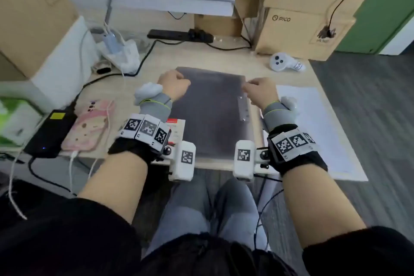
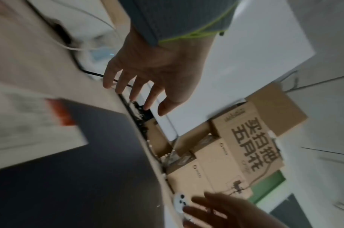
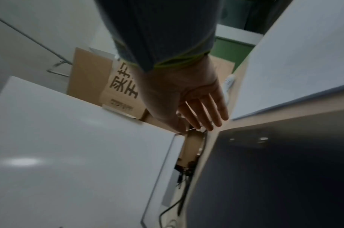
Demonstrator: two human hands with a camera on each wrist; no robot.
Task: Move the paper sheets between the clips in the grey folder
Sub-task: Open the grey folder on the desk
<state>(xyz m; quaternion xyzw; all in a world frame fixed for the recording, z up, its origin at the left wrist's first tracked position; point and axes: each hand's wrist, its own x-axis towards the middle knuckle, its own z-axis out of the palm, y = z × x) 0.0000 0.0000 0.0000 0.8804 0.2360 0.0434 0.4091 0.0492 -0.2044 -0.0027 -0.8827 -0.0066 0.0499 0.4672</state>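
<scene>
The grey folder (image 1: 210, 110) lies closed on the desk, with the rivets of its metal clip (image 1: 244, 110) showing near its right edge. White paper sheets (image 1: 313, 123) lie flat on the desk to the right of it. My left hand (image 1: 179, 78) hovers over the folder's far left corner. In the left wrist view its fingers (image 2: 135, 91) hang relaxed and hold nothing. My right hand (image 1: 248, 86) is at the folder's far right corner. Its fingers (image 3: 206, 114) are straight and empty, above the desk just past the folder (image 3: 274, 169).
A white controller (image 1: 284, 63) and cardboard boxes (image 1: 302, 31) stand at the back right. A power strip (image 1: 179, 34) with cables lies behind the folder. A pink phone (image 1: 89, 127) and a black adapter (image 1: 49, 132) lie left. A red-striped booklet (image 1: 177, 125) sticks out from under the folder.
</scene>
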